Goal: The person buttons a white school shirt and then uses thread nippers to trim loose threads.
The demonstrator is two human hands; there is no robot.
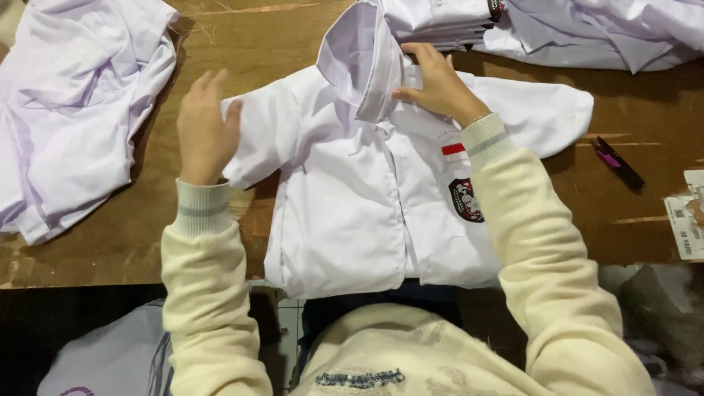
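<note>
I judge the shirt-folding step underway: the white shirt [352, 198] lies front-up on the counter [631, 147], my right hand [436, 84] pinching its raised collar [359, 62], left hand [205, 128] flat, fingers released, on the sleeve, which needs tucking in next.

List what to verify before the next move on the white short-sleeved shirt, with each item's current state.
1. White short-sleeved cotton shirt lies front up on the brown wooden table: ok.
2. Right hand pinches the raised collar: ok.
3. Left hand rests on the shirt's sleeve: ok.
4. Front placket buttoned: cannot tell.
5. Black and pink marker pen lies apart from the shirt: ok.
6. Crumpled white garment pile clear of the shirt: ok.
</note>
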